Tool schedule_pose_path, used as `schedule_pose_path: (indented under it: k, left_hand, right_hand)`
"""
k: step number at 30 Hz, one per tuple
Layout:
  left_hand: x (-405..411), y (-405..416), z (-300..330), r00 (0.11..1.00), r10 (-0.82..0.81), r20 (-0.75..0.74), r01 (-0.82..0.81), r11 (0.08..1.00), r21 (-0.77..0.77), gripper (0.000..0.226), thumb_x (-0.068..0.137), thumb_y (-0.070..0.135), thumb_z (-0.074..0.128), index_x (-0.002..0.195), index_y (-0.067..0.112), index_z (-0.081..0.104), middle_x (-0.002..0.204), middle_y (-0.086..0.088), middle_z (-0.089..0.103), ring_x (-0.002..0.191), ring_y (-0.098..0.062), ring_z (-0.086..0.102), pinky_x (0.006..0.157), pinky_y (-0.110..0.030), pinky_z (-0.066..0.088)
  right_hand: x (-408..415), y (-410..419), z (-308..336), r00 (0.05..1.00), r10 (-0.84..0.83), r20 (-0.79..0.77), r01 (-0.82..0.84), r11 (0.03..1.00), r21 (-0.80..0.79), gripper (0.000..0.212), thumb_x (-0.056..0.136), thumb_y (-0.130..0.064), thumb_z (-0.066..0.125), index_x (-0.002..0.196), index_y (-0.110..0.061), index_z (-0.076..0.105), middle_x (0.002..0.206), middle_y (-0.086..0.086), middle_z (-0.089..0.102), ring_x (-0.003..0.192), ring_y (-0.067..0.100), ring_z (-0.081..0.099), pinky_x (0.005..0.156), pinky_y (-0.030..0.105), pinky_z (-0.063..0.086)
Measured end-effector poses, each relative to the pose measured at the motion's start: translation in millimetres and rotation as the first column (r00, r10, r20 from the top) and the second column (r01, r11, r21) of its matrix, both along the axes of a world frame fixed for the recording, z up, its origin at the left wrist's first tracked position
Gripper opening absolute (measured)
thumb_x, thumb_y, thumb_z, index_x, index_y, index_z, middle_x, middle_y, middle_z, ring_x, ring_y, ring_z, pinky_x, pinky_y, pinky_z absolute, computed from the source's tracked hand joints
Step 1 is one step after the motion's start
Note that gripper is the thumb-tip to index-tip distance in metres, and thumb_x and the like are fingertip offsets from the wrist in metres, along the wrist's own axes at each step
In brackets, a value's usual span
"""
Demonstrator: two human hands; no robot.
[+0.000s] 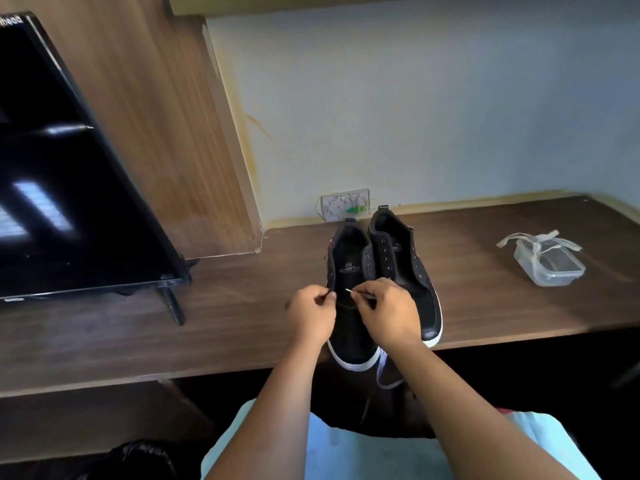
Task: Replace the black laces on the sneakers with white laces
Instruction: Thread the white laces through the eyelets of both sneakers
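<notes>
Black laces look gone from both sneakers (381, 271). A white lace tip (349, 291) is pinched by the right hand (384, 311); the eyelet edge beside it is pinched by the left hand (310, 313). Threading barely begun; more laces (535, 242) far right of the hands, on the tabletop (242, 323).

The worktop (485, 306) is showing dark wood grain with a soft sheen. The two sneakers (353, 341) are looking like smooth, faintly glossy black leather-like material over white rubbery soles. The container (550, 268) is appearing as clear plastic, with white cloth laces (533, 239) lying across it. The television (69, 185) screen is reflecting glossily; the wall panel (145, 116) is showing matt wood.
</notes>
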State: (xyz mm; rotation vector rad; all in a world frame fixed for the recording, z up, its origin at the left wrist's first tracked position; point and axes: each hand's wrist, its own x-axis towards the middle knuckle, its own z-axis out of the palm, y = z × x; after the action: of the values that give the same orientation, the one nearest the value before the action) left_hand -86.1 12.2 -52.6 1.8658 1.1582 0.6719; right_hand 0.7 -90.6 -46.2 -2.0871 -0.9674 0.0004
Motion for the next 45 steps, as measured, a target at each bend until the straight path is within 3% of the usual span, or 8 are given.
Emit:
schedule_pose_path:
  k: [2, 5, 14, 21, 36, 42, 44, 45]
  left_hand:
    - [-2.3, 6.5, -4.5, 0.979, 0.073, 0.190, -0.023, 0.966, -0.256, 0.009, 0.090, 0.009, 0.065, 0.083, 0.012, 0.070, 0.071, 0.000, 0.065, 0.068, -0.017, 0.063, 0.076, -0.035, 0.057]
    - [-2.9, 9.3, -3.9, 0.937, 0.134, 0.322, 0.024, 0.897, -0.442, 0.012, 0.090, -0.002, 0.062, 0.082, 0.005, 0.067, 0.074, -0.006, 0.062, 0.074, -0.018, 0.062, 0.064, -0.022, 0.056]
    - [-0.2, 11.5, -6.7, 0.924, 0.123, 0.361, 0.056, 0.893, -0.447, 0.025, 0.089, -0.002, 0.063, 0.070, 0.014, 0.065, 0.072, -0.005, 0.063, 0.074, -0.018, 0.062, 0.069, -0.027, 0.056]
    - [-0.7, 11.5, -4.3, 0.921, 0.121, 0.371, 0.075, 0.878, -0.472, 0.007, 0.089, -0.002, 0.063, 0.094, -0.002, 0.067, 0.075, -0.004, 0.062, 0.071, -0.009, 0.061, 0.066, -0.019, 0.056]
    - [-4.3, 12.2, -0.8, 0.908, 0.122, 0.400, 0.131, 0.825, -0.550, 0.019, 0.096, 0.011, 0.058, 0.078, 0.010, 0.063, 0.078, -0.008, 0.065, 0.078, -0.018, 0.064, 0.069, -0.024, 0.055]
    - [-12.7, 26.3, 10.6, 0.937, 0.135, 0.323, 0.052, 0.858, -0.511, 0.022, 0.097, 0.000, 0.050, 0.079, 0.012, 0.057, 0.083, -0.010, 0.061, 0.073, -0.014, 0.059, 0.068, -0.023, 0.052]
    - [-25.7, 40.3, 26.6, 0.857, 0.318, 0.405, -0.095, 0.870, -0.483, 0.025, 0.099, 0.002, 0.043, 0.080, 0.016, 0.051, 0.089, -0.012, 0.062, 0.073, -0.014, 0.060, 0.070, -0.025, 0.049]
    - [-35.6, 49.1, 38.8, 0.744, 0.439, 0.504, -0.131, 0.835, -0.534, 0.025, 0.100, 0.002, 0.039, 0.082, 0.017, 0.048, 0.090, -0.013, 0.063, 0.074, -0.015, 0.062, 0.072, -0.027, 0.050]
  right_hand:
    - [-2.1, 7.3, -4.7, 0.993, 0.009, 0.115, -0.003, 0.999, -0.051, 0.012, 0.089, -0.027, 0.065, 0.091, -0.021, 0.075, 0.083, -0.001, 0.063, 0.077, 0.022, 0.062, 0.062, 0.037, 0.051]
    - [-6.3, 18.5, -10.5, 0.975, 0.040, 0.217, -0.016, 0.993, -0.113, 0.015, 0.090, -0.025, 0.061, 0.089, -0.018, 0.074, 0.081, 0.002, 0.061, 0.081, 0.027, 0.059, 0.060, 0.036, 0.049]
    - [1.1, 31.2, -10.0, 0.967, 0.064, 0.248, -0.039, 0.994, -0.103, 0.011, 0.085, -0.019, 0.066, 0.087, -0.019, 0.077, 0.081, 0.001, 0.065, 0.084, 0.028, 0.056, 0.062, 0.034, 0.046]
    - [6.1, 26.6, -14.2, 0.966, 0.112, 0.234, -0.098, 0.993, -0.071, 0.007, 0.084, -0.019, 0.069, 0.084, -0.019, 0.076, 0.077, 0.000, 0.065, 0.079, 0.027, 0.053, 0.062, 0.035, 0.046]
    - [-0.4, 29.0, -17.2, 0.970, 0.121, 0.212, -0.117, 0.993, -0.030, 0.004, 0.082, -0.021, 0.071, 0.083, -0.020, 0.075, 0.076, -0.002, 0.065, 0.080, 0.025, 0.054, 0.062, 0.033, 0.047]
    - [7.8, 22.6, -11.0, 0.975, 0.188, 0.122, -0.169, 0.975, -0.147, 0.043, 0.080, -0.041, 0.074, 0.116, -0.020, 0.066, 0.097, -0.001, 0.066, 0.095, 0.020, 0.055, 0.081, 0.032, 0.047]
    - [11.3, 20.5, -8.1, 0.972, 0.230, 0.041, -0.221, 0.962, -0.162, 0.053, 0.074, -0.043, 0.079, 0.120, -0.023, 0.062, 0.096, -0.004, 0.064, 0.094, 0.016, 0.053, 0.082, 0.027, 0.045]
    - [12.4, 19.9, -7.6, 0.969, 0.248, 0.018, -0.242, 0.957, -0.160, 0.054, 0.072, -0.042, 0.080, 0.119, -0.023, 0.061, 0.095, -0.005, 0.063, 0.093, 0.015, 0.052, 0.081, 0.025, 0.045]
